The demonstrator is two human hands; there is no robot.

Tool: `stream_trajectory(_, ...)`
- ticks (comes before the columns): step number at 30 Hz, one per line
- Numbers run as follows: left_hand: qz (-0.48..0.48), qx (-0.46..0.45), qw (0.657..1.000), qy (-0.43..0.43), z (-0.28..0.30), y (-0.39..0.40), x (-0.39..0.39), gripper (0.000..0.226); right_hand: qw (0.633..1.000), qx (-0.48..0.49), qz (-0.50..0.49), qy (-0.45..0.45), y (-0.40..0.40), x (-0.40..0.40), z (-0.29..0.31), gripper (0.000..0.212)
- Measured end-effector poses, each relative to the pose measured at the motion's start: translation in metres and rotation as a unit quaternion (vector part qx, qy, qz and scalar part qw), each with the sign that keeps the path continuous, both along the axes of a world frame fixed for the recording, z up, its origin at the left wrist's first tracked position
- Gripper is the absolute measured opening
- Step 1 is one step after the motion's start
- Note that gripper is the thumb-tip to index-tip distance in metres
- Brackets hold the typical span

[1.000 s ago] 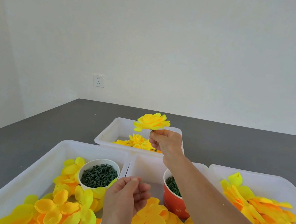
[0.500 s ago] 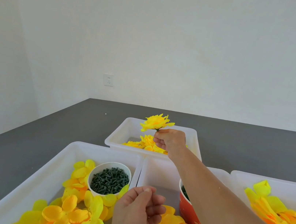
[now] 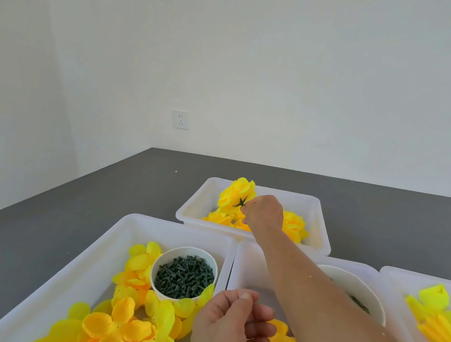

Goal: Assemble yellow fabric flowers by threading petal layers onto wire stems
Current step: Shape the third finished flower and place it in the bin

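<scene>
Head view: right hand (image 3: 263, 213) pinches flower (image 3: 236, 196) over far bin (image 3: 323, 214).

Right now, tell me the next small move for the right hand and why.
Probably let go. The right hand pinches the finished yellow flower by its green base, tipped sideways over the far white bin, where other finished flowers already lie. Opening the fingers should drop it among them, freeing the hand for the next flower.

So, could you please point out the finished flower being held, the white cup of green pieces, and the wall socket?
finished flower (image 3: 234, 194): head view, on its yellow petals.
white cup (image 3: 160, 293): head view, on its front wall.
wall socket (image 3: 180, 119): head view, on its plate.
</scene>
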State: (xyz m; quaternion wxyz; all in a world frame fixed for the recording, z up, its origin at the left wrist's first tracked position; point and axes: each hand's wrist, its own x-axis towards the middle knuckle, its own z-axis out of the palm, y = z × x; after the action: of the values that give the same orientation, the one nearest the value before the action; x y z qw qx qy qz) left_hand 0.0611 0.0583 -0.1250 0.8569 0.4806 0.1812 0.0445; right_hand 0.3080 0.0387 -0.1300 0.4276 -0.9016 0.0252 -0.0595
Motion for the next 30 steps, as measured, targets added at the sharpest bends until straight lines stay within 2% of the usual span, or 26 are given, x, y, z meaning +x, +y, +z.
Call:
stream_trajectory(12, 0.005, -0.007, 1.000, -0.004, -0.005, 0.001, 0.004, 0.022, 0.996, -0.057, -0.051, -0.051, 0.009, -0.001, -0.006, 0.017)
stream_trajectory(18, 0.022, -0.013, 1.000, -0.005, -0.006, 0.001, 0.006, 0.023, 0.993, -0.112, -0.027, -0.027, 0.008, -0.006, -0.011, 0.022)
stream_trajectory(30, 0.054, 0.016, 0.998, -0.017, -0.002, -0.006, -0.001, 0.016, 0.992, -0.126, -0.008, -0.016, -0.013, -0.036, 0.001, 0.021)
